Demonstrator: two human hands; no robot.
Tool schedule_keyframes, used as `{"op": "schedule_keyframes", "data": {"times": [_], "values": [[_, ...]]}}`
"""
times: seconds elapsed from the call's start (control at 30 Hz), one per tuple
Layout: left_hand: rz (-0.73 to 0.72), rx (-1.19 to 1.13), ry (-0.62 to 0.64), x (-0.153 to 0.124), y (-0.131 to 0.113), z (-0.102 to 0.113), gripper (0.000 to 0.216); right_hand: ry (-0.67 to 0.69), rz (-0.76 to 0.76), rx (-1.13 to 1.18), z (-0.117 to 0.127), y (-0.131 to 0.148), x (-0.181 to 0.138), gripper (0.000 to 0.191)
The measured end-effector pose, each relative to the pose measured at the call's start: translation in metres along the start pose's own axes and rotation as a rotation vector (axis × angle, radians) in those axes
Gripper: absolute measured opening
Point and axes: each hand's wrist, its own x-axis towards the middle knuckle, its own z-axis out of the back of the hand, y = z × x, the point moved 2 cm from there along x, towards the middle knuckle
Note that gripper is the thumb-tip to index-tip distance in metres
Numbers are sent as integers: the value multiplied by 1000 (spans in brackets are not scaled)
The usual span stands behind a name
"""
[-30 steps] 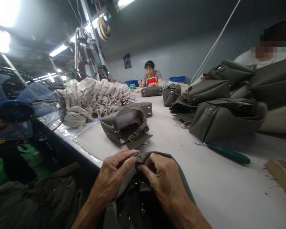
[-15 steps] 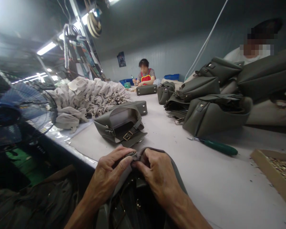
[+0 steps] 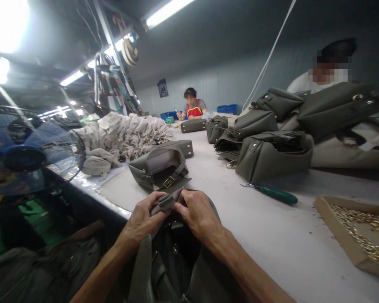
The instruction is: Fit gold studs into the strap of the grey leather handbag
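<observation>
At the near edge of the white worktable (image 3: pixel 271 235), we hold an olive-grey handbag (image 3: pixel 177 269) open toward us, its dark interior showing a small metal fitting and its mouth gaping between our forearms. Our left hand (image 3: pixel 142 219) and right hand (image 3: pixel 197 214) meet at the bag's far rim, where both pinch a folded tab of grey lining fabric (image 3: pixel 166 203); the fingers of each hand are curled tight on that tab, thumbs pressed against it. The bag's leather looks smooth and matte, the same drab green-grey as every other bag on the table.

Just beyond the handbag lies a second open bag (image 3: pixel 159 168) with a brass buckle on its strap, resting on its side. Farther from the handbag, to the left, a heap of pale beige fabric liners (image 3: pixel 126 134) spreads along the table. To the right of the handbag, a green-handled screwdriver (image 3: pixel 271 194) lies flat on the table, and past it a stack of finished bags (image 3: pixel 271 147) rises. A shallow cardboard tray of small brass hardware (image 3: pixel 356 229) sits well to the right of the handbag.

A blue floor fan (image 3: pixel 28 151) stands off the table's left edge. A person in a white top (image 3: pixel 306 82) sits behind the stacked bags, and a person in a red apron (image 3: pixel 194 110) works at the far end of the table.
</observation>
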Motion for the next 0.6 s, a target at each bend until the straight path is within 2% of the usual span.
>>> {"op": "schedule_keyframes", "data": {"times": [0.1,0.13,0.2,0.27,0.3,0.33,0.4,0.47,0.53,0.6], "values": [[21,14,-8,-3,-2,6,40,94,123,255,15,6,-2,11],[18,31,-21,-3,-5,9,39,88,152,348,25,7,-3,12],[-2,77,-52,-1,-13,14,38,-45,182,405,50,3,-7,14],[-32,120,-48,3,-23,16,38,-256,203,223,77,-12,-12,15],[-50,132,-16,7,-28,15,38,-303,198,67,86,-24,-16,14],[-72,138,31,10,-33,11,37,-292,176,-112,92,-39,-19,14],[-103,125,157,18,-40,1,34,-138,52,-459,95,-77,-26,13],[-103,85,247,27,-43,-12,30,41,-64,-692,89,-120,-37,6],[-101,58,260,36,-42,-22,26,152,-124,-800,82,-157,-48,13],[-126,49,246,43,-40,-28,23,183,-121,-814,77,-184,-56,19]]}}
